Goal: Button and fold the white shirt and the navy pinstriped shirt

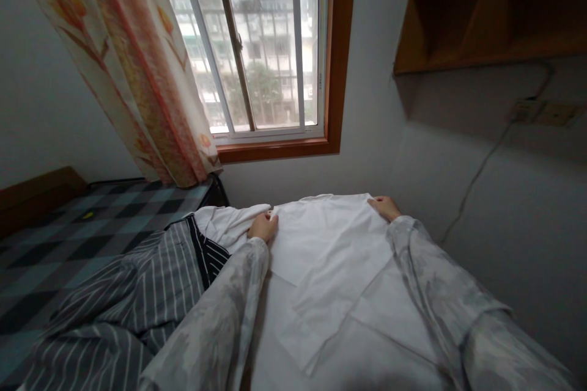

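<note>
A white cloth (337, 256), possibly a garment, lies spread and creased before me, with a pointed flap hanging toward me over more white fabric. My left hand (263, 227) has its fingers closed on the cloth's far left corner. At the far right corner, my right hand (386, 208) pinches the cloth between thumb and fingers. Some fingertips are hidden by the fabric. Just left of my left hand lies a bunched white cloth (224, 222), beside a grey striped garment (151, 281) with a dark striped band.
A checked bed cover (41, 256) stretches along the left side. Ahead are a flowered curtain (137, 67) and a window with a brown frame (337, 61). A wooden shelf (458, 18) juts from the right wall, above a socket (527, 111) and a hanging cord (474, 180).
</note>
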{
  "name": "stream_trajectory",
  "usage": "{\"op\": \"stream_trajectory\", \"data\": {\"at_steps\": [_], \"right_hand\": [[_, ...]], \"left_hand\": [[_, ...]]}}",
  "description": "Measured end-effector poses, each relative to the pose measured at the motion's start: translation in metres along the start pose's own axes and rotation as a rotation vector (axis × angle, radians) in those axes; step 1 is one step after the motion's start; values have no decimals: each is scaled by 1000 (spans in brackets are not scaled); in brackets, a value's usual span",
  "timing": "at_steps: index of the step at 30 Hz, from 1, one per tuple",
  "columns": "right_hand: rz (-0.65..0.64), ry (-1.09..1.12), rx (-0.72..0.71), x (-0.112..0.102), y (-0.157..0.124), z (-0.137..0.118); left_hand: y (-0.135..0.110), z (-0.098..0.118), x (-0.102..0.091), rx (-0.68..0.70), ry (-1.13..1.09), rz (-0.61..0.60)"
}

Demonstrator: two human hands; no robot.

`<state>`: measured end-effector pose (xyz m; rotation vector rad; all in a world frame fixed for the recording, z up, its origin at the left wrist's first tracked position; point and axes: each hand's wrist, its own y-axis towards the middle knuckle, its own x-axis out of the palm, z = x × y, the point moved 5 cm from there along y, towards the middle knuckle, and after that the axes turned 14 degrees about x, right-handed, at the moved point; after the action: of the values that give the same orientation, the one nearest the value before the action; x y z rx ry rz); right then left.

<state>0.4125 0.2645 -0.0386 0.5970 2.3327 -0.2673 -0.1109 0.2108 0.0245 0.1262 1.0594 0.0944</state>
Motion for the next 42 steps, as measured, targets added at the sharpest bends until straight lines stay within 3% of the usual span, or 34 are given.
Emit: {"op": "stream_trajectory", "data": {"at_steps": [10,14,16,18,20,22,24,27,36,39,42], "right_hand": [[164,-51,42,-6,-12,-8],[229,-71,-56,-21,-36,-18],[229,-123,-281,-24,-66,-26],[143,-203,-577,-19,-108,-32],[2,-271,-744,-8,-148,-31],[-155,-337,-855,6,-179,-29],[-258,-389,-874,16,-190,-27],[-293,-449,-759,24,-171,-20],[-116,-425,-406,15,-63,5],[-30,-357,-326,7,-54,12],[45,-335,-313,-7,-65,26]], "left_hand": [[-12,0,-6,-15,78,91],[-16,10,-12,39,133,124],[-30,32,-14,197,211,173],[-55,61,-9,449,230,176],[-88,91,6,760,150,67],[-122,111,26,1036,68,-129],[-145,116,43,1145,32,-291],[-154,107,56,1121,40,-390],[-152,94,56,1059,88,-381],[-152,94,56,1047,91,-386],[-151,94,56,1048,76,-374]]}}
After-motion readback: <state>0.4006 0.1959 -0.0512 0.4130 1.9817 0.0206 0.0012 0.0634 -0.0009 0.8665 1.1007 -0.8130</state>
